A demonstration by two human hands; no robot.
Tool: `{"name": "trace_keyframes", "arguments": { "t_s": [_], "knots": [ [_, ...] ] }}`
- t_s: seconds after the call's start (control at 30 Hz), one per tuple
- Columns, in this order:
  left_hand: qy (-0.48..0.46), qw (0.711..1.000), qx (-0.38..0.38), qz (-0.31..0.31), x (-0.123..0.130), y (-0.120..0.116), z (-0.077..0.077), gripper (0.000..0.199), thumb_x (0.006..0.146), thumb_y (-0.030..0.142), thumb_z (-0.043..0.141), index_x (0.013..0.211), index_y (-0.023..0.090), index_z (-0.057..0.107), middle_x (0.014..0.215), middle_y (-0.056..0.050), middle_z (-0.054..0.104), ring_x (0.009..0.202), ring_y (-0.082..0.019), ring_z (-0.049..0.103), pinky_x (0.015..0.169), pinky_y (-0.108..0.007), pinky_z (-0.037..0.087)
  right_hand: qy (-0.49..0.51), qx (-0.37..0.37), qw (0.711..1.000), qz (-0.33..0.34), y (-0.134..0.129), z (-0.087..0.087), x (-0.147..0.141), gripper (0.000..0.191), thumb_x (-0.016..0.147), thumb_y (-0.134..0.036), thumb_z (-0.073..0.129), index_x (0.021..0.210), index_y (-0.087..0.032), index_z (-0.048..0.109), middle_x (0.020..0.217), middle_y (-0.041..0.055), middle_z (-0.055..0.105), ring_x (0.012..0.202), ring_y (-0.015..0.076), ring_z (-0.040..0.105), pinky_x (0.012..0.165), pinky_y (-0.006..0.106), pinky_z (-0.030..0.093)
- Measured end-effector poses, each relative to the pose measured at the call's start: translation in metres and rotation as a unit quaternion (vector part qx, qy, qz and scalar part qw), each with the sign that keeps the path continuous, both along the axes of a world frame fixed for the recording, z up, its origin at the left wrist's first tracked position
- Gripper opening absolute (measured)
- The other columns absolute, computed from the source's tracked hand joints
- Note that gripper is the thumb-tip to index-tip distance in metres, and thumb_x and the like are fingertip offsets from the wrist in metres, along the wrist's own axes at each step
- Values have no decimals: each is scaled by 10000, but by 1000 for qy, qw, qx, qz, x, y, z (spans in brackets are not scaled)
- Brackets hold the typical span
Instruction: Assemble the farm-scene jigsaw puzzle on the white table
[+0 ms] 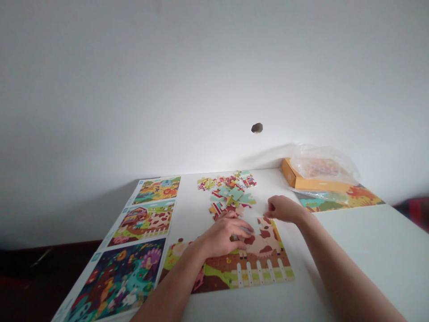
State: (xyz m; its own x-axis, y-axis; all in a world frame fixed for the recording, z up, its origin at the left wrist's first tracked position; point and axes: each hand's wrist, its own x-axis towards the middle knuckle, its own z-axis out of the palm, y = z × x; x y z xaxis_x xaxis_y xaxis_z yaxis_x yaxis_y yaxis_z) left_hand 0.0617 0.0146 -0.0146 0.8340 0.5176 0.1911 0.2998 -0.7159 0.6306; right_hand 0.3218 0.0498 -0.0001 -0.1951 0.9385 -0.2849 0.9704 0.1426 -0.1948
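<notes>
Tabletop (365, 255), white, its far edge at the wall. Puzzle (264, 250), one, partly assembled: cow and fence, right of the picture sheets and toward the near edge, its far side stepped and incomplete. Picture sheets (142, 223), three, in a row along the left edge. Printed sheet (362, 197), one, at the far right corner; on it, orange box (315, 182), with clear plastic bag (321, 164) on top. Loose pieces (234, 194), heaped between puzzle and far edge. Left hand (228, 232), over the puzzle's far side: grip released, fingers spread. Right hand (281, 208), fingers curled by the puzzle's far right corner; whether its grip grasps a piece cannot be told. Cow-patterned piece (264, 222), one, just below those fingers. Step, as judged: seating pieces at that corner; next move calls for aligning tabs and pressing flat while the left hand steadies.
</notes>
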Motion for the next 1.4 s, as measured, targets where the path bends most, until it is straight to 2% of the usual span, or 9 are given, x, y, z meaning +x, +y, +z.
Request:
{"name": "trace_keyframes", "arguments": {
  "t_s": [0.5,0.8,0.97,1.03,1.1,1.17,1.23,1.3,1.4],
  "knots": [
    [4,1000,7,-8,1,1,2,168,838,344,661,969,266,732,1126,2,701,1025,-166,636,1022,-320,346,-34,-34,999,20,-16,14,-17,195,705,-389,684,798,-218,696,864,53,710,778,216,647,571,262,348],
    [-2,1000,3,1,0,1,-1,178,838,359,658,976,273,731,1121,7,701,1018,-164,632,1017,-322,356,-69,-73,993,68,-25,22,-29,458,565,-568,763,838,-204,709,881,90,710,802,259,660,593,271,404],
    [-24,1000,11,13,1,0,-3,154,840,306,658,969,263,729,1067,4,713,995,-155,637,992,-300,403,-51,-39,996,67,-21,18,-28,423,584,-574,767,781,-207,695,833,78,702,752,239,648,573,259,372],
    [-55,994,39,87,-1,2,-6,147,869,262,602,944,240,727,1000,-17,721,960,-163,638,946,-305,439,-23,21,999,41,-17,15,-30,377,685,-570,714,804,-214,682,822,65,696,744,216,636,585,254,361],
    [-90,966,84,229,-6,7,-9,203,889,191,516,911,221,715,948,-40,716,932,-182,631,903,-330,463,12,94,995,17,-14,11,-36,341,785,-545,647,904,-227,668,831,54,694,762,200,629,604,250,353],
    [-98,903,123,400,-13,13,-13,286,854,85,445,872,219,697,893,-39,703,889,-193,624,844,-341,481,49,134,990,22,-12,8,-43,319,845,-506,601,1027,-247,647,842,37,699,764,185,627,614,245,349],
    [-44,848,133,512,-19,17,-15,337,771,9,450,884,220,686,918,-35,690,906,-211,611,839,-355,476,88,145,984,51,-12,4,-51,313,881,-475,564,1116,-279,632,887,23,707,772,172,630,635,241,360],
    [13,828,126,547,-22,19,-17,362,739,-1,469,904,228,696,930,-45,668,915,-225,603,824,-363,472,113,141,980,82,-14,0,-57,300,900,-450,538,1147,-314,638,958,15,711,817,172,636,684,240,383],
    [42,843,128,521,-19,18,-19,355,763,15,475,897,240,715,925,-54,643,897,-223,589,819,-366,471,118,131,980,89,-13,-6,-61,289,931,-386,482,1166,-343,646,1056,12,704,923,187,637,768,251,404]
  ]
}}
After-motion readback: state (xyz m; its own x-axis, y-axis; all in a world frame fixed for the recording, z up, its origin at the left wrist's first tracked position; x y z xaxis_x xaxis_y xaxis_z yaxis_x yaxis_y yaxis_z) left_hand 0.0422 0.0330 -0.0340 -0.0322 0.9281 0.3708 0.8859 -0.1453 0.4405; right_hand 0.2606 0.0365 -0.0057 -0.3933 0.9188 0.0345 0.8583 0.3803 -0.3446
